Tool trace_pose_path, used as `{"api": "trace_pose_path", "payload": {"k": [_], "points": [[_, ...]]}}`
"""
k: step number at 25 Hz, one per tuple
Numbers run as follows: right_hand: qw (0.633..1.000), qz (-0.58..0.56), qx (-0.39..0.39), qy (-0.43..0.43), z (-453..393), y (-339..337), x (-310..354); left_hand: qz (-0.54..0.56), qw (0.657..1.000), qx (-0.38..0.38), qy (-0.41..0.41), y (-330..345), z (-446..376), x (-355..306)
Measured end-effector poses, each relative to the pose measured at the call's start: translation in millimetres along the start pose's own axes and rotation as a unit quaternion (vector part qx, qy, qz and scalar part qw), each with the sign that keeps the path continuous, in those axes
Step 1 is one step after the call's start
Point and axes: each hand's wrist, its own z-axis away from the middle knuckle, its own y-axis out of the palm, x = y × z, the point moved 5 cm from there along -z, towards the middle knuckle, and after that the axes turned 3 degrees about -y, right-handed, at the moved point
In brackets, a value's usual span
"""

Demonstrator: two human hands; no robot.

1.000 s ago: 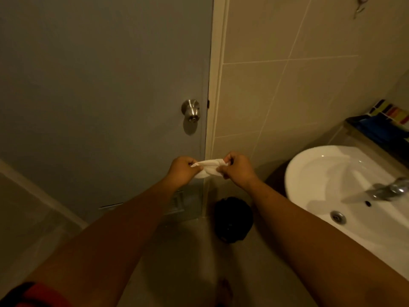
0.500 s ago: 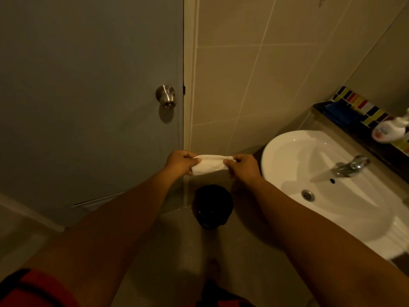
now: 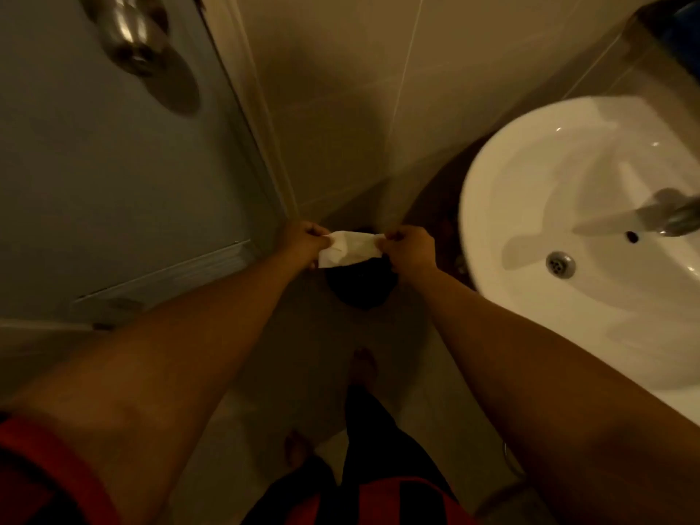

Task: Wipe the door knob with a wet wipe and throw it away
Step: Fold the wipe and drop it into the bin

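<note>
While both hands hold the wet wipe (image 3: 348, 248) stretched between them, the step in hand reads as either opening it out for use or carrying it to disposal; which one cannot be settled from this frame alone. Left hand (image 3: 306, 239) pinches the wipe's left end, right hand (image 3: 409, 247) pinches the right end, fingers of each closed on the cloth with thumb against forefinger as far as the dim light allows. Wipe is white, creased, slack in the middle, and hangs directly above a dark round bin (image 3: 360, 288) on the floor by the wall corner, in line with it but not visibly touching. Door knob (image 3: 127, 30) sits high at upper left on the grey door (image 3: 94, 164), well apart from the hands. Judgement: if wiping is yet to be done, spread the wipe flat, keep one hand's grip, raise it to the knob and wrap it fully round; if wiping is finished, release both pinches together so the cloth falls inside the rim, not over it. Limits of observation: knob is blurred and cut off by the top edge, so its cleanliness cannot be judged; bin mouth is mostly covered by the wipe and hands, liner or contents not discernible; wetness of the wipe not visible; tap (image 3: 670, 216) over the white basin (image 3: 530, 176) is smeared by motion; low warm lighting flattens detail throughout.
</note>
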Motion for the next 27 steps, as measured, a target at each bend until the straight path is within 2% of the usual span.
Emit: {"api": "trace_pose_path", "payload": {"k": [6, 11, 15, 20, 24, 27], "points": [[0.999, 0.019, 0.029, 0.036, -89.0, 33.1, -48.1, 0.006, 0.996, 0.048, -0.078, 68.3, -83.2, 21.0], [0.992, -0.001, 0.045, 0.115, -142.5, 74.7, -88.8, -0.013, 0.99, 0.072, -0.118, 112.0, -146.3, 46.6], [0.993, 0.015, 0.069, 0.099, -162.5, 95.1, -104.6, -0.034, 0.986, 0.098, -0.133, 133.0, -185.5, 53.0], [0.989, 0.04, 0.114, 0.086, -174.7, 101.9, -106.7, -0.176, 0.974, 0.122, -0.078, 131.8, -212.8, 45.2], [0.984, 0.074, 0.138, 0.083, -160.5, 90.2, -90.2, -0.229, 0.964, 0.129, -0.034, 115.7, -204.0, 35.9], [0.981, 0.117, 0.148, 0.044, -142.0, 79.9, -67.0, -0.332, 0.927, 0.177, 0.007, 101.3, -178.0, 21.8]]}}
